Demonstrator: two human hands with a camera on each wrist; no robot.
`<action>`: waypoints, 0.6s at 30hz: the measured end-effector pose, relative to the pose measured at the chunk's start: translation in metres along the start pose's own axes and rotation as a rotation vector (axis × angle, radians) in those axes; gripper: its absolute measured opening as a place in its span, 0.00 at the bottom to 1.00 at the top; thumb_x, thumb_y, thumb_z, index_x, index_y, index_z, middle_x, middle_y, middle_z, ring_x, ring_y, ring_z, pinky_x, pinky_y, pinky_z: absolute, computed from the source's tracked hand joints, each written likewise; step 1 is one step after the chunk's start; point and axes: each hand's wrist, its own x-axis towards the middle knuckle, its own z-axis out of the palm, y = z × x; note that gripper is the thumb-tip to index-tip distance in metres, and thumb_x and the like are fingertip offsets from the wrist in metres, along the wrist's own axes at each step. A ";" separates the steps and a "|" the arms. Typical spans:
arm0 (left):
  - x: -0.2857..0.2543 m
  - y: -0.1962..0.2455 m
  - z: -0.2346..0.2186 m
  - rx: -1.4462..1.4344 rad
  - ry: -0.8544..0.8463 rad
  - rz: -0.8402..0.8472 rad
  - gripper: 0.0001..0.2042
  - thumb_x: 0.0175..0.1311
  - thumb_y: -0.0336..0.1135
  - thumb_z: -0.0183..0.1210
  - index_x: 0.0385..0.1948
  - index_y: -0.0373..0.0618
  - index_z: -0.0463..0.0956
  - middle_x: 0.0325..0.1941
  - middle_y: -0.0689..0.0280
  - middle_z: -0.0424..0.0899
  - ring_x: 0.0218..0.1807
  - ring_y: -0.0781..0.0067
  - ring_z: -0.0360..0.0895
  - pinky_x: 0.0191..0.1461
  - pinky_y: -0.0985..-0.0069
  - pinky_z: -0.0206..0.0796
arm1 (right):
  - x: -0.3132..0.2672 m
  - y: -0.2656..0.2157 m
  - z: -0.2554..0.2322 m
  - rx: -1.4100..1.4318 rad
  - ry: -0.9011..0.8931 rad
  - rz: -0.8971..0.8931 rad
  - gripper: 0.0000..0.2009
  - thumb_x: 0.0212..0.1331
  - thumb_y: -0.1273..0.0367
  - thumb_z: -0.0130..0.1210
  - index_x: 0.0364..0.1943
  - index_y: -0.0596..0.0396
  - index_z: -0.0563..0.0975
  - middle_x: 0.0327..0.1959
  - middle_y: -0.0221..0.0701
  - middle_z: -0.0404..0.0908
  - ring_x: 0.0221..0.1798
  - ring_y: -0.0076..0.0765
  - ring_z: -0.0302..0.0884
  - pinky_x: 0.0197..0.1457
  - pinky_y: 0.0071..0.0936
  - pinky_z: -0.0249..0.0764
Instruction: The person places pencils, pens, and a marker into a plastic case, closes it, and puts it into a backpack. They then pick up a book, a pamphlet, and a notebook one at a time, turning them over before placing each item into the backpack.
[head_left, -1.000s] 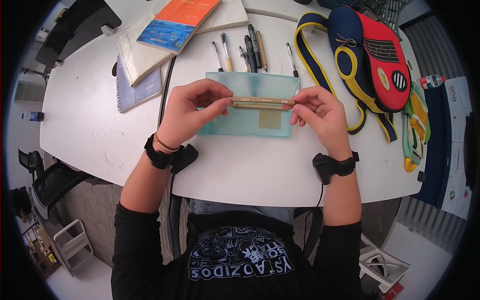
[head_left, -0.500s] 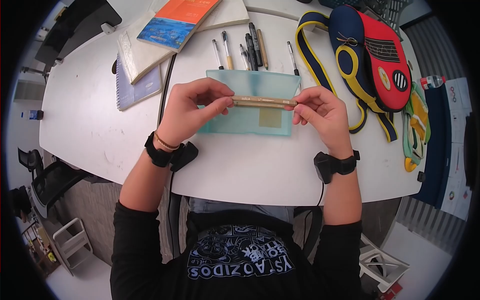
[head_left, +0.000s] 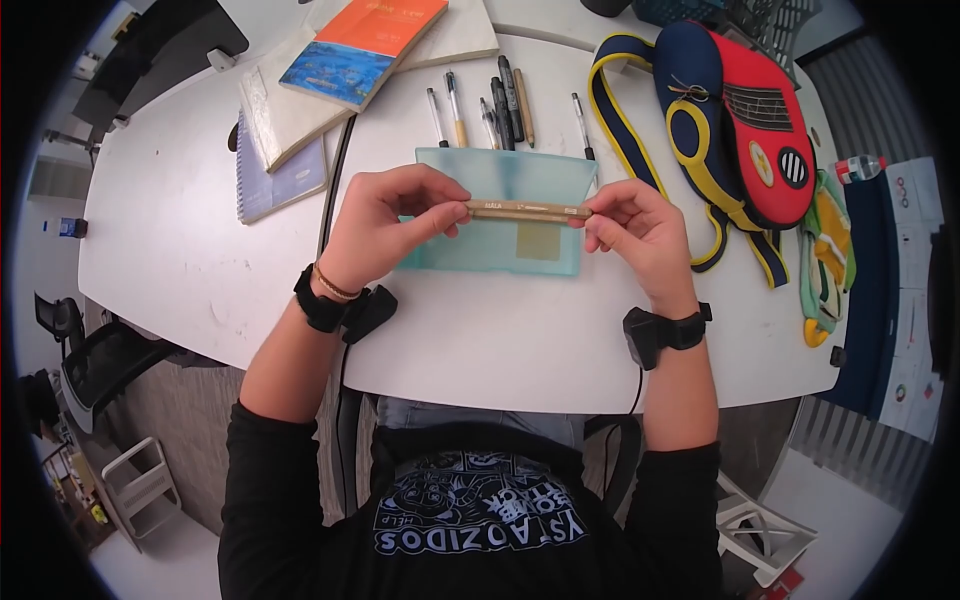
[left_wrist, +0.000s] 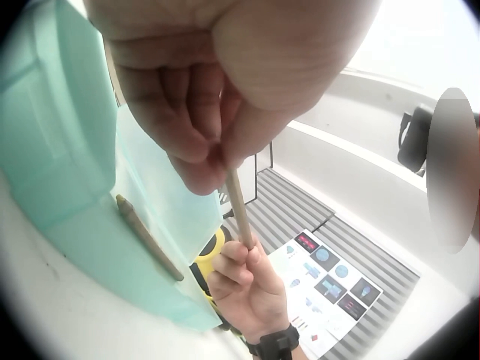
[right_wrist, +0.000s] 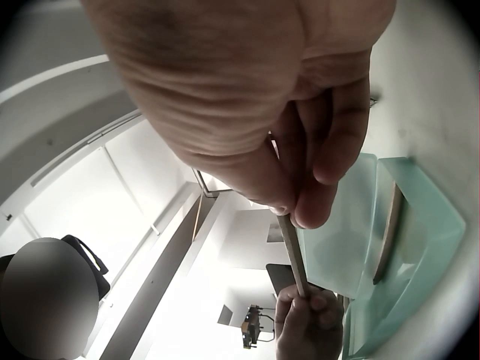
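Stretched level between both hands is a brown wooden pencil point(head_left: 527, 210) with small lettering on its side. My left hand point(head_left: 395, 222) pinches one end between thumb and fingertips, and my right hand point(head_left: 642, 235) pinches the other end. Below it on the table lies an opened translucent teal pencil case point(head_left: 470, 255), its lid point(head_left: 510, 170) folded back on the far side. A second wooden pencil point(left_wrist: 148, 238) lies in the case in the left wrist view; in the head view the held pencil mostly covers it.
Beyond the case lie several pens and markers point(head_left: 507, 105), plus a lone pen point(head_left: 582, 125). Books point(head_left: 350, 65) and a spiral notebook point(head_left: 280, 185) are stacked back left. A red and navy bag point(head_left: 750, 120) with a yellow-edged strap stands at the right.
The held pencil has dropped slightly toward me and now overlaps the one in the case, which showed just below it a second ago. Both hands keep their pinch.
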 end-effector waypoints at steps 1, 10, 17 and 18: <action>0.000 0.000 0.000 -0.021 0.003 -0.005 0.06 0.72 0.22 0.66 0.46 0.33 0.85 0.40 0.61 0.91 0.41 0.73 0.89 0.48 0.77 0.82 | 0.000 0.000 0.000 -0.003 -0.003 -0.004 0.09 0.68 0.82 0.62 0.49 0.62 0.79 0.45 0.39 0.88 0.41 0.26 0.85 0.46 0.23 0.80; -0.001 -0.001 0.000 -0.096 -0.014 0.005 0.07 0.73 0.25 0.67 0.48 0.36 0.85 0.42 0.62 0.92 0.42 0.74 0.89 0.43 0.80 0.77 | -0.001 -0.005 0.000 -0.046 0.029 0.003 0.08 0.68 0.81 0.63 0.48 0.61 0.80 0.44 0.37 0.89 0.40 0.25 0.83 0.46 0.23 0.79; 0.000 0.004 0.000 -0.198 0.003 -0.013 0.08 0.74 0.24 0.64 0.51 0.37 0.83 0.44 0.61 0.92 0.45 0.73 0.90 0.42 0.80 0.76 | 0.001 0.002 0.000 -0.020 0.030 -0.052 0.08 0.68 0.81 0.63 0.48 0.61 0.80 0.45 0.36 0.87 0.41 0.24 0.83 0.47 0.23 0.79; 0.001 0.004 -0.001 -0.192 0.004 -0.004 0.08 0.74 0.24 0.64 0.51 0.37 0.83 0.44 0.61 0.92 0.45 0.73 0.90 0.42 0.80 0.76 | 0.002 0.002 -0.001 -0.022 0.029 -0.062 0.08 0.68 0.81 0.63 0.48 0.61 0.80 0.45 0.36 0.87 0.41 0.24 0.83 0.47 0.23 0.79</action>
